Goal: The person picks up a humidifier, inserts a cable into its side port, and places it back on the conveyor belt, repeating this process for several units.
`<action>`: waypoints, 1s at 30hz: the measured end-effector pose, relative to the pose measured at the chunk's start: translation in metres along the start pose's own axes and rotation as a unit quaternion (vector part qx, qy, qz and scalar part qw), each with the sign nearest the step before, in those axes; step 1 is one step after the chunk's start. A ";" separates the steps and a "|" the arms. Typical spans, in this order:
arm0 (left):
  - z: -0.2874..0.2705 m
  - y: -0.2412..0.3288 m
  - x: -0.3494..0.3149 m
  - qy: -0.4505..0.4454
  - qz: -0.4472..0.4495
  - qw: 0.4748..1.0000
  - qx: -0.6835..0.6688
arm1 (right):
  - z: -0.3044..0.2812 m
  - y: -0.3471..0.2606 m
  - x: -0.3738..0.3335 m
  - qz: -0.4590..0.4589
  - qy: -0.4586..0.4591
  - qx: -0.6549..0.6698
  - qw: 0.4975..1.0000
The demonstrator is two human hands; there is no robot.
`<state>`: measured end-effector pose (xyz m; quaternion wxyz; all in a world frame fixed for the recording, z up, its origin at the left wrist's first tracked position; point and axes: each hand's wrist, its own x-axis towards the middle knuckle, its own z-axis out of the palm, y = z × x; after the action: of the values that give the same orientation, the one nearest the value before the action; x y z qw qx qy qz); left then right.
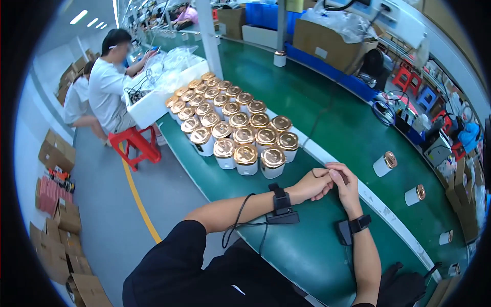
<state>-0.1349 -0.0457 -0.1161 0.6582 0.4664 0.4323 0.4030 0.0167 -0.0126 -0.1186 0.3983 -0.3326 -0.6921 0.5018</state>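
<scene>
My left hand (310, 185) and my right hand (348, 187) meet above the green table (276, 245), fingers curled in and touching each other. Whatever lies between the fingers, if anything, is hidden. Both wrists carry black straps with small dark boxes, and a cable hangs from the left one. Just beyond my left hand, to the left, white jars with shiny gold lids (272, 162) stand upright in close rows. Neither hand touches them.
A raised white rail (376, 204) divides the table from a green belt (327, 120), where a few spaced jars (385, 164) stand or tilt. A white foam box (148, 110) of plastic bags sits beyond the rows, beside a seated person (105, 84). Cartons (56, 151) line the left wall.
</scene>
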 end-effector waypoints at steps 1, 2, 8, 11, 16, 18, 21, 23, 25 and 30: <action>0.000 0.002 -0.002 0.005 -0.005 1.000 -0.002 | -0.002 0.003 -0.001 0.000 0.025 0.042 0.999; 0.000 0.005 -0.003 0.009 -0.011 1.000 -0.005 | -0.005 0.004 -0.002 0.001 0.050 0.084 0.995; 0.001 0.010 -0.002 0.037 -0.026 0.997 -0.070 | -0.015 0.006 -0.005 -0.016 -0.023 0.066 0.997; -0.009 -0.001 -0.007 -0.014 -0.060 0.994 -0.092 | -0.003 0.016 -0.014 -0.051 -0.064 0.038 0.996; 0.006 -0.012 -0.024 -0.048 -0.024 0.998 -0.038 | 0.008 0.007 -0.038 -0.010 0.015 0.017 1.000; 0.004 -0.011 -0.027 -0.037 -0.020 0.998 -0.038 | 0.012 0.004 -0.036 -0.011 0.010 0.017 1.000; 0.001 -0.009 -0.028 -0.037 -0.017 0.999 -0.032 | 0.013 0.003 -0.030 -0.009 0.024 0.014 1.000; -0.001 -0.004 -0.025 -0.037 -0.005 0.999 -0.011 | 0.011 0.001 -0.026 0.002 0.026 0.016 1.000; -0.001 0.000 -0.024 -0.039 0.000 0.999 0.001 | 0.009 0.003 -0.023 0.007 0.030 0.018 0.999; 0.000 -0.003 -0.026 -0.040 -0.001 0.999 -0.015 | 0.006 0.004 -0.026 0.016 0.019 0.013 1.000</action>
<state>-0.1420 -0.0704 -0.1136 0.6823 0.4718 0.3995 0.3901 0.0239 -0.0366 -0.1288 0.4073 -0.3475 -0.6724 0.5110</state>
